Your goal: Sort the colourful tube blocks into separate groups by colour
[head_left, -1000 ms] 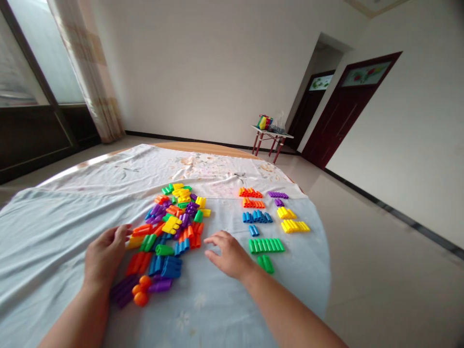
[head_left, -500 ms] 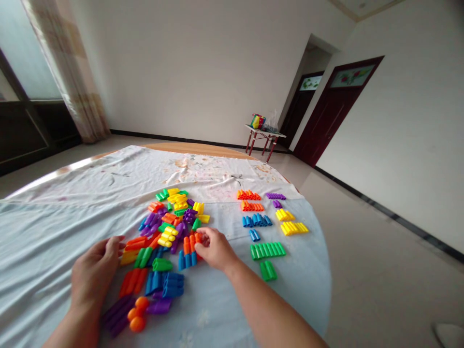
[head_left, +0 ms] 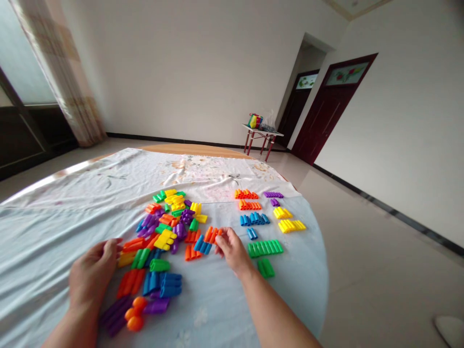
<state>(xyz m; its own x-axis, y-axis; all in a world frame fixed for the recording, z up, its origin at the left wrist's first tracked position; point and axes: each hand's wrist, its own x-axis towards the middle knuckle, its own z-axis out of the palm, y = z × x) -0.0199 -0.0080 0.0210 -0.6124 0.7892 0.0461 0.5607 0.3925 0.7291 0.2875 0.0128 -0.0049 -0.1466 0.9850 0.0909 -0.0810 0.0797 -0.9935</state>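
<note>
A loose pile of coloured plastic blocks (head_left: 168,227) lies on a round table under a pale cloth (head_left: 224,299). My right hand (head_left: 230,249) pinches an orange and blue block piece (head_left: 208,238) at the pile's right edge. My left hand (head_left: 92,270) rests palm down at the pile's left side, fingers curled over the tips of orange and yellow blocks (head_left: 128,249). To the right lie sorted rows: orange (head_left: 245,195), purple (head_left: 272,195), blue (head_left: 253,219), yellow (head_left: 288,224) and green (head_left: 265,248).
The table's right edge drops to a tiled floor (head_left: 362,251). A small red-legged side table (head_left: 261,137) with coloured items stands by the far wall. Dark doors (head_left: 326,111) are at the right, and a curtain (head_left: 61,82) hangs at the left.
My right hand reached into the pile, closed on an orange and blue piece, and drew it a little to the right. My left hand stayed at the pile's left side.
</note>
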